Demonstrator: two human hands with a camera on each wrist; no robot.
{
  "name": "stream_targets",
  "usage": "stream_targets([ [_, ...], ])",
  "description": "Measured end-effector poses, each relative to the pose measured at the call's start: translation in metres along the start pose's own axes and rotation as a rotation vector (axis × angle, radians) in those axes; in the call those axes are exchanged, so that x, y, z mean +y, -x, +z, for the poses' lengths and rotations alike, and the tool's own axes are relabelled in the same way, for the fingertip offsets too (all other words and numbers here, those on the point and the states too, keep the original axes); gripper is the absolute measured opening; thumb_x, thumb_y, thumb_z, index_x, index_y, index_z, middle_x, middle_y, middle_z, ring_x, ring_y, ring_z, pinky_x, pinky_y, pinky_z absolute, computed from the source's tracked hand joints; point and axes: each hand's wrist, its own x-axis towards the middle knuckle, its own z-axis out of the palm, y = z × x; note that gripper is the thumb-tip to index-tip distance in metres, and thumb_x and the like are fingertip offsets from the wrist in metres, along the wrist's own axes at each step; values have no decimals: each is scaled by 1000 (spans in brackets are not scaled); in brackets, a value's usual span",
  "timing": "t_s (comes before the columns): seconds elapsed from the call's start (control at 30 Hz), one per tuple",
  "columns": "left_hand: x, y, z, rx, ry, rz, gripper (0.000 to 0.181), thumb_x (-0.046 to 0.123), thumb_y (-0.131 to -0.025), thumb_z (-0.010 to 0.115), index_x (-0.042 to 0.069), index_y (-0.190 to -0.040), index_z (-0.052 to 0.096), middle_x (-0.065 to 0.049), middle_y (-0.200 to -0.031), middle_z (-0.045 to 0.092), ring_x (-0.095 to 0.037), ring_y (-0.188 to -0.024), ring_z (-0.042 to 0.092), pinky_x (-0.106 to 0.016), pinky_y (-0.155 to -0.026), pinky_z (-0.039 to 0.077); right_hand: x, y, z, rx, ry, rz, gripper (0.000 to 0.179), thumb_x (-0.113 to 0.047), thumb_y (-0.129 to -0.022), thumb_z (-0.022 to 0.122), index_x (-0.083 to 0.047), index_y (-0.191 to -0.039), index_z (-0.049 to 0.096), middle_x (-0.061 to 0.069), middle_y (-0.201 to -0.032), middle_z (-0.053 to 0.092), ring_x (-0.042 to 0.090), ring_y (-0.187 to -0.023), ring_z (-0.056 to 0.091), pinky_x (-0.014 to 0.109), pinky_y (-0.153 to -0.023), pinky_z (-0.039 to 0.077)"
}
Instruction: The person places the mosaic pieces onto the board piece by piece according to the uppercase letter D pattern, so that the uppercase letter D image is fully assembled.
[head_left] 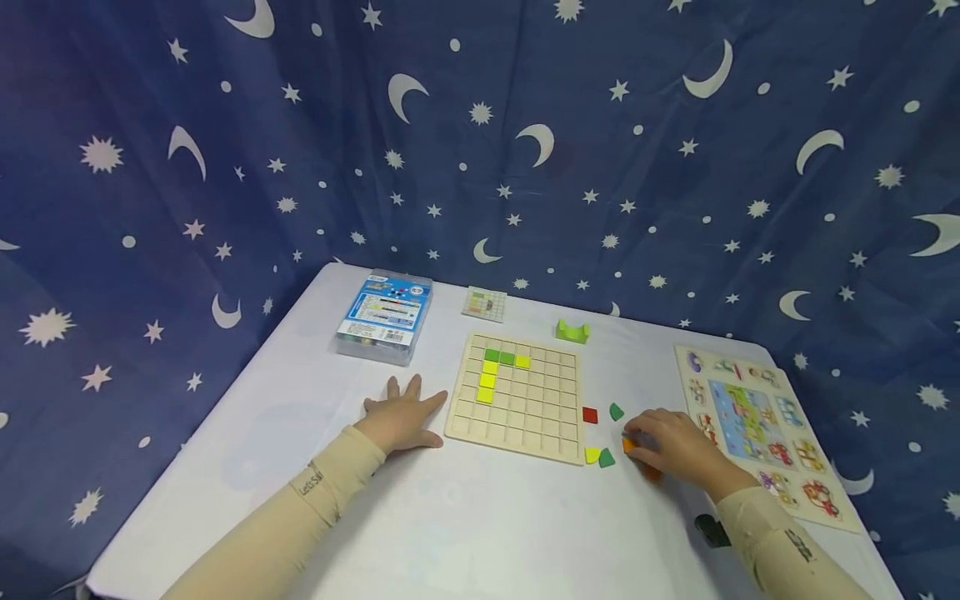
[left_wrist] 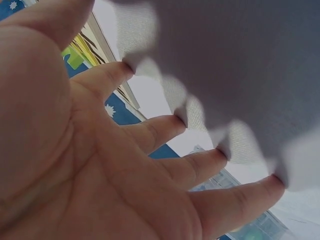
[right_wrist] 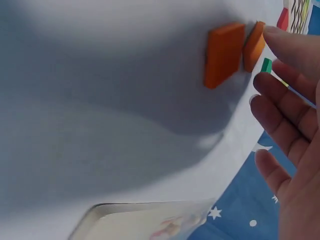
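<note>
My left hand (head_left: 402, 417) rests on the white tabletop with spread fingers, left of a wooden grid board (head_left: 540, 408). In the left wrist view, its fingertips (left_wrist: 175, 122) touch the cloth and the palm holds nothing. Green tiles (head_left: 492, 355) and yellow tiles (head_left: 488, 380) sit in the board's upper-left cells. My right hand (head_left: 671, 442) hovers right of the board, fingers loosely bent. Its thumb is at an orange tile (right_wrist: 254, 47); whether they touch I cannot tell. Another orange tile (right_wrist: 225, 55) lies beside that one.
Between board and right hand lie a red square (head_left: 590, 415), green pieces (head_left: 617, 412) and a yellow piece (head_left: 592, 455). A plastic box (head_left: 386, 317), pattern card (head_left: 484, 304) and green holder (head_left: 572, 332) stand behind. A picture puzzle (head_left: 765, 433) and dark object (head_left: 711, 531) lie right.
</note>
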Motion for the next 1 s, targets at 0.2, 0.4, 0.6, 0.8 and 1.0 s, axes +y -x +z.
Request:
stream_targets([
  [0.2,-2,0,2,4,14,-3,83,52,-80,75,25,-151,43,-26,-160,23,-63,-141,13,-85,-93,24,-3,3,8,-11,15,8,27,-23,-79,84,-19,-104,73,-6,-101,68,21,-100,60,54,-100,43],
  [0.4,-1,2,2,4,6,-6,83,53,-80,75,25,-151,43,-25,-160,24,-62,-141,14,-84,-94,25,-4,6,13,27,36,21,28,-23,-79,84,-20,-104,73,-5,-102,68,21,-101,60,53,-99,45],
  [0.6,1,3,0,11,-6,5,81,53,-82,74,25,-151,43,-25,-160,24,-62,-141,15,-84,-93,26,-5,6,12,54,38,32,27,-24,-80,83,-19,-105,73,-4,-101,68,21,-99,60,52,-98,45],
  [0.8,1,4,-1,14,-3,8,81,53,-82,74,25,-151,43,-26,-159,24,-62,-140,15,-84,-93,26,-5,6,13,58,35,35,26,-24,-80,83,-19,-104,73,-5,-99,68,22,-98,60,52,-97,46],
  [1.0,1,4,0,17,-2,5,81,53,-81,73,25,-151,43,-25,-160,24,-62,-141,15,-84,-94,26,-7,6,15,66,27,65,26,-24,-81,83,-19,-104,73,-3,-101,68,24,-102,60,52,-99,44],
])
